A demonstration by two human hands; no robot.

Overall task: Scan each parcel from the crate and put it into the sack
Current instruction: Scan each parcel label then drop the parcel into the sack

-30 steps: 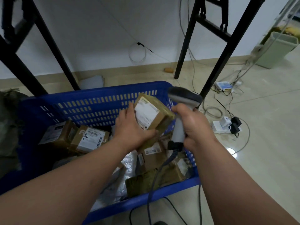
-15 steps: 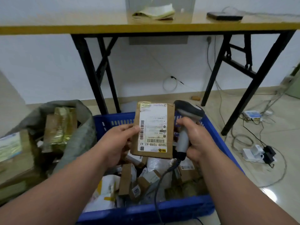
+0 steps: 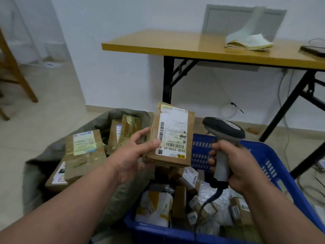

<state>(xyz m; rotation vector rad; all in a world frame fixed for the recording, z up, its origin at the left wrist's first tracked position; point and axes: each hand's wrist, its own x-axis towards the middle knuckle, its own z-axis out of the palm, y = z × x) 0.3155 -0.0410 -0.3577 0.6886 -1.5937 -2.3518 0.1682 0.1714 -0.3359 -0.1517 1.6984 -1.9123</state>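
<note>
My left hand (image 3: pixel 135 155) grips a brown cardboard parcel (image 3: pixel 171 134) with a white label facing me, held upright above the near-left corner of the blue crate (image 3: pixel 274 166). My right hand (image 3: pixel 235 166) grips the handle of a grey barcode scanner (image 3: pixel 223 132), its head just right of the parcel. The crate holds several small boxes and white bags. To the left, the grey sack (image 3: pixel 44 166) stands open with several brown parcels inside.
A wooden table (image 3: pixel 175 44) with black folding legs stands behind the crate, with papers and a dark device on it. Cables trail on the floor at right. A wooden chair leg (image 3: pixel 22 80) shows at far left.
The parcel has been lifted out of the crate, turned label toward me, and carried left toward the sack. My view has swung up and left; the scanner stays beside the parcel.
</note>
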